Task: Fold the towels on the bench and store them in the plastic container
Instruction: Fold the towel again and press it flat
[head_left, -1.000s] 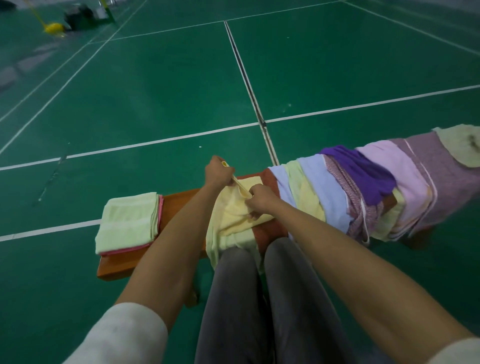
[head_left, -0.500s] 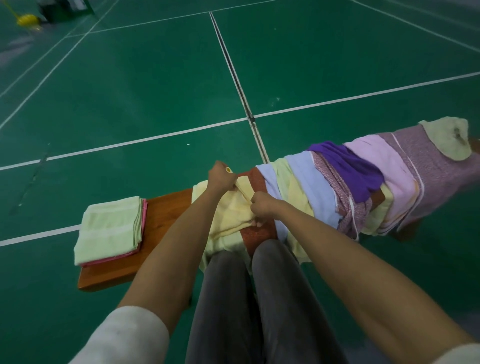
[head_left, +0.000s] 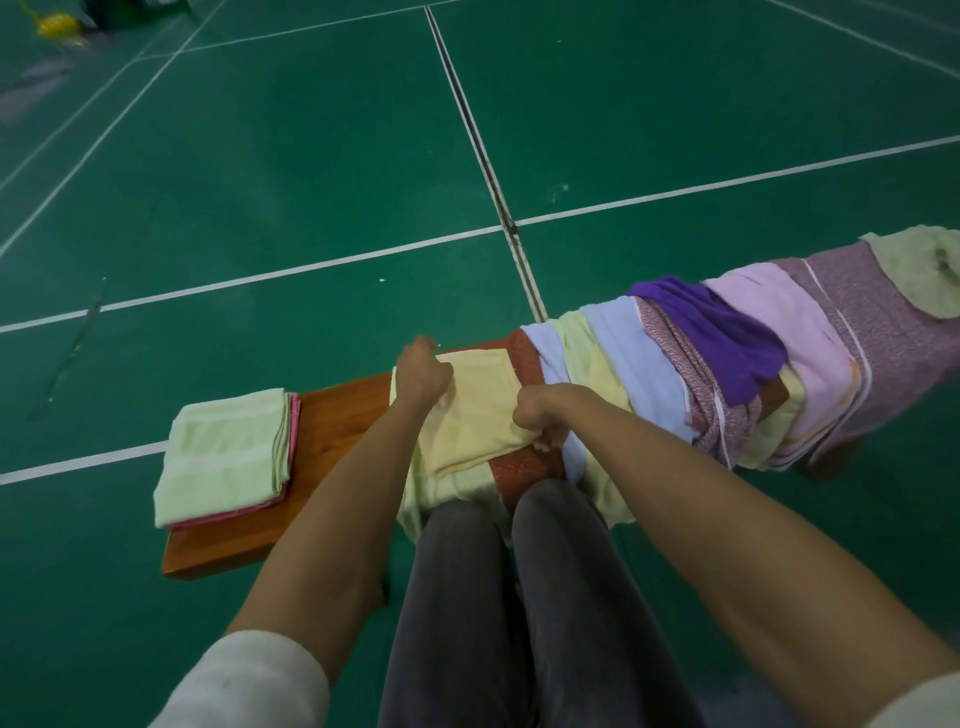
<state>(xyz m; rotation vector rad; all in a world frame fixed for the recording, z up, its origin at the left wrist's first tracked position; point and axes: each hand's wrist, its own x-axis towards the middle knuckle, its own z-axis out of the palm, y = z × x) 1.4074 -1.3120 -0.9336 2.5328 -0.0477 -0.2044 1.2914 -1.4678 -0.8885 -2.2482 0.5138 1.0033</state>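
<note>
At the centre of the frame a pale yellow terry towel (head_left: 475, 410) lies across the orange-brown wooden bench (head_left: 332, 436), doubled over so that a flat upper panel sits on a longer layer that spills off the near edge toward the person's grey-trousered knees (head_left: 498, 597). The left hand (head_left: 422, 370) is curled and grips the towel's far left corner, while the right hand (head_left: 540, 418) is clenched on the near right edge of the folded panel, fingers tucked under the cloth. Held at opposite corners like this, the panel is stretched taut and square, which I judge is the point: it keeps the edges lined up while the fold is laid down.

At the lower left of the frame, on the bench's bare end, a folded light green towel (head_left: 226, 454) rests on top of a folded pink towel (head_left: 291, 457) (only its edge peeks out), stacked well apart from the work, probably so that finished pieces stay out of the way.

Running toward the right edge of the frame, a row of unfolded towels in lilac, purple, pink and mauve (head_left: 727, 364) is draped over the bench, overlapping one another, with a rust-red patterned cloth (head_left: 524, 467) just under the yellow one. They seem to wait their turn there, within reach of the right arm.

No plastic container shows anywhere in view, so storing looks some way off; most towels are not yet folded
</note>
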